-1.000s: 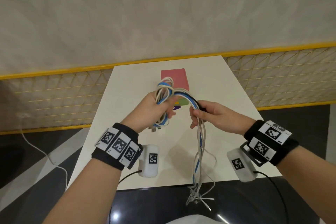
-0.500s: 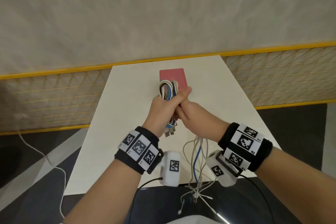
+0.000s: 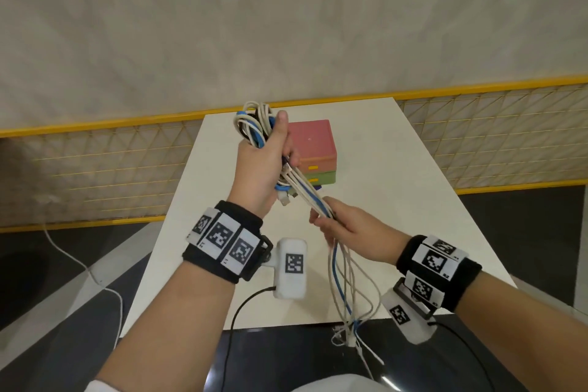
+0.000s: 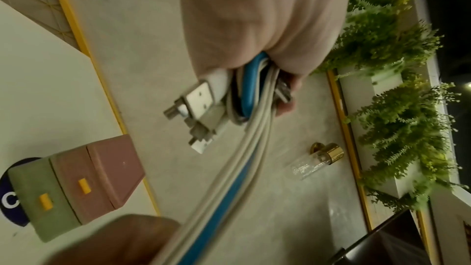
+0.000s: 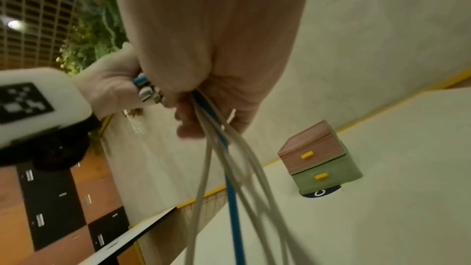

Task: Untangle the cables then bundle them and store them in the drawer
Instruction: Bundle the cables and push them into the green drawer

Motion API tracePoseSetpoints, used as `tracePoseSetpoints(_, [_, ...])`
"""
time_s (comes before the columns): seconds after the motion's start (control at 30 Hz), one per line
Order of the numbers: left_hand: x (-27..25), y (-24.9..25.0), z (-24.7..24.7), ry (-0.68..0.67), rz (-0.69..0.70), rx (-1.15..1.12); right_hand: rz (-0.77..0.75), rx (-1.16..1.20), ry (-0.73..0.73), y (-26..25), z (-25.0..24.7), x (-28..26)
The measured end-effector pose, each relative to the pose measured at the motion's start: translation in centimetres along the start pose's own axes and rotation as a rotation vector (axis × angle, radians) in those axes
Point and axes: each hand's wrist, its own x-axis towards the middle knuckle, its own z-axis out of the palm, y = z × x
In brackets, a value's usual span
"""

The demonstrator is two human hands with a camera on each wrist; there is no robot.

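**Coiling the cables, tails still loose**

Nearest me, the free ends of the cables (image 3: 345, 293) hang past the near edge of the table (image 3: 397, 200), white strands with one blue among them. I take it they dangle there so they stay straight while I wind.

Just above them my right hand (image 3: 346, 229) is curled round the strands, on the near side of the drawer box (image 3: 315, 153). From the head view I judge the grip loose, meant to feed the run into the coil.

Further out, my left hand (image 3: 264, 169) is clamped on the wound loops, raised just left of the drawer box, with the plugs poking out below the fist. Holding the coil high gives the strands between the hands a taut, slanted run.

Beyond both hands the drawer box sits on the table, pink drawer over green, both closed. The bundle looks only part wound, so storing is still ahead.
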Motion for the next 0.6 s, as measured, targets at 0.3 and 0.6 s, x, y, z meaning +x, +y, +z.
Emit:
tracePoseSetpoints(0.3, [-0.3,0.9,0.1,-0.159,0.02,0.007,0.098,0.111,-0.033,-0.7,1.9,2.1])
tracePoseSetpoints(0.6, [-1.8,-0.6,-3.1,-0.348,-0.339,0.35,0.164,-0.036,0.203,0.4,-1.3,3.0])
